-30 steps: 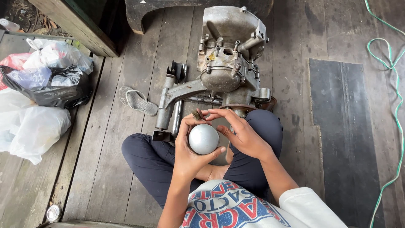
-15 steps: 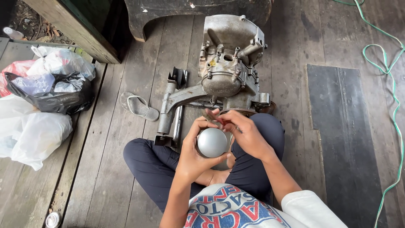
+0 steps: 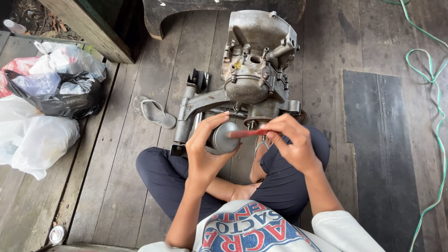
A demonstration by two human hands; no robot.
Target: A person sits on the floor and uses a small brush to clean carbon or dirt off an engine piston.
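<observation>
I sit cross-legged on a wooden plank floor. My left hand (image 3: pixel 205 147) grips a round grey metal piston (image 3: pixel 225 137) held in front of my lap. My right hand (image 3: pixel 289 142) pinches a thin red tool (image 3: pixel 247 133), whose tip lies across the piston's edge. Just beyond my hands stands a grey metal engine block (image 3: pixel 254 70) with an arm-like casting (image 3: pixel 196 109) reaching toward my left knee.
A grey sandal (image 3: pixel 155 112) lies left of the engine. Plastic bags (image 3: pixel 42 107), white, black and red, pile up at the left. A green cord (image 3: pixel 434 93) runs along the right edge beside a dark mat (image 3: pixel 378 140). A dark wooden post (image 3: pixel 93 28) stands at the upper left.
The piston has turned from facing me to sideways in my left hand. My right hand has drawn back to the right, and the red tool now shows across the piston.
</observation>
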